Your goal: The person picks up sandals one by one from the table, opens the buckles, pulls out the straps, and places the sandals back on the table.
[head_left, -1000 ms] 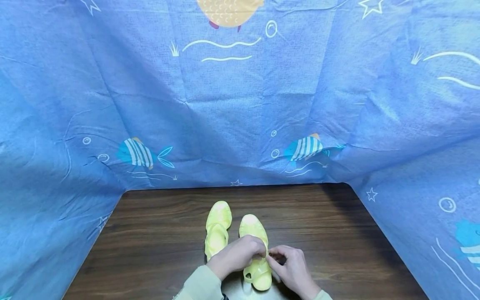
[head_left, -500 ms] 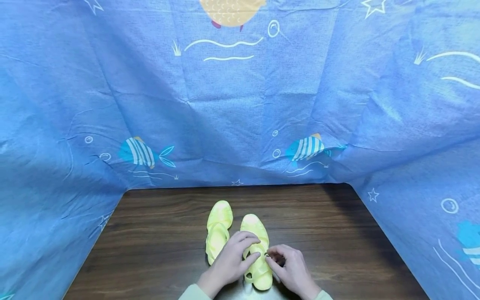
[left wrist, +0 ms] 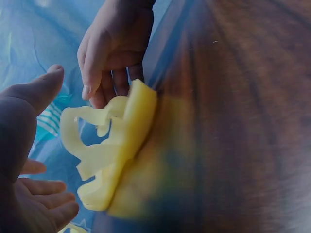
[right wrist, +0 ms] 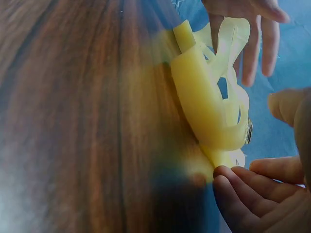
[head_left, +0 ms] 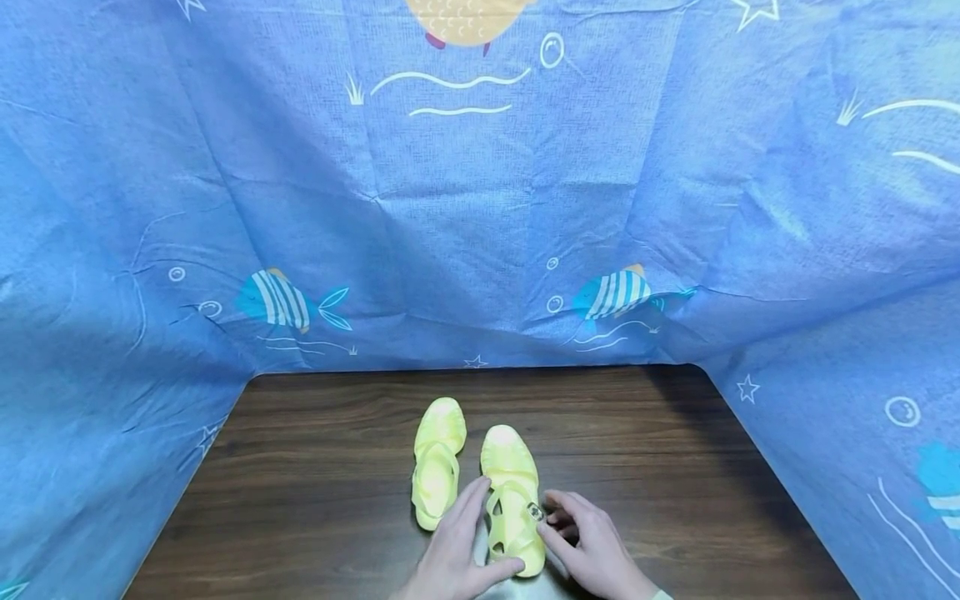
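Observation:
A yellow-green jelly sandal (head_left: pixel 510 454) lies upright on the table between my hands, its toe pointing away. On its right side sits a small metal buckle (head_left: pixel 535 512). My left hand (head_left: pixel 456 546) is spread along the sandal's left side, fingers extended, with the thumb reaching over the heel end. To the right, my right hand (head_left: pixel 592 542) has its loosely bent fingers beside the buckle. In the right wrist view, the right fingertips (right wrist: pixel 224 174) are at the sandal's lower side, and the thumb stands apart from them. Neither hand grips the strap.
The matching sandal (head_left: pixel 441 429) lies to the left and slightly farther back. Both rest on a dark wood-grain table (head_left: pixel 315 467). A blue cloth (head_left: pixel 450 250) printed with fish and stars hangs along the back and sides.
My left hand has let go of the strap near the buckle, drawn back left and toward me, and spread its fingers. The right fingers have moved slightly off the buckle, which now shows.

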Motion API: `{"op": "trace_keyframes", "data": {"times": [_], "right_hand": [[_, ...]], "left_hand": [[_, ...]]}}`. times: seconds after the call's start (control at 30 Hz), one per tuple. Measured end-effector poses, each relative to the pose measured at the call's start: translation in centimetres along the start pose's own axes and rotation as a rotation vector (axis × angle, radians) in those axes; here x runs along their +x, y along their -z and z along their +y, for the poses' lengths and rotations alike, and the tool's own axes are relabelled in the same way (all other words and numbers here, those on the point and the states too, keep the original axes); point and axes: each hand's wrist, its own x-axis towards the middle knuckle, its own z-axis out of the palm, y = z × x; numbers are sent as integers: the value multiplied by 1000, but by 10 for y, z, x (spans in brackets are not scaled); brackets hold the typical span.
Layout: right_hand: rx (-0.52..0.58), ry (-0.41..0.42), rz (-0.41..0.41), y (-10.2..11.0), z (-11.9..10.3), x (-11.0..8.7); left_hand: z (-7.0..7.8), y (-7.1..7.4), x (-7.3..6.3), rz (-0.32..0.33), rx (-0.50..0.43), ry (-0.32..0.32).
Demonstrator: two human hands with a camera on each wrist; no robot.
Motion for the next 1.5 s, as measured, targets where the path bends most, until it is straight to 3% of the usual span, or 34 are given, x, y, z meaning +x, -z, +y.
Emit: {"op": "trace_keyframes", "data": {"times": [0.27,0.43,0.63,0.83,1.0,1.17,1.3,1.5], "right_hand": [[-95,124,-194,7,7,-9],[-107,51,-296,6,5,-10],[-145,83,-229,-2,6,-11],[-93,128,-184,-7,6,-11],[-128,168,-149,-9,4,-5],[-117,125,-154,-12,0,4],[-48,74,-161,-14,-3,12],[-22,-10,-147,-18,-3,24]], "left_hand": [[-11,-13,-13,-56,-121,42],[-16,-18,-15,-65,-116,16],[-16,-24,-14,-39,-41,-47],[-11,-25,-11,-101,-102,29],[-8,-25,-8,-126,-152,93],[-4,-22,-1,-107,-120,163],[-2,-22,5,-108,-129,217],[-2,-24,16,-82,-151,249]]}}
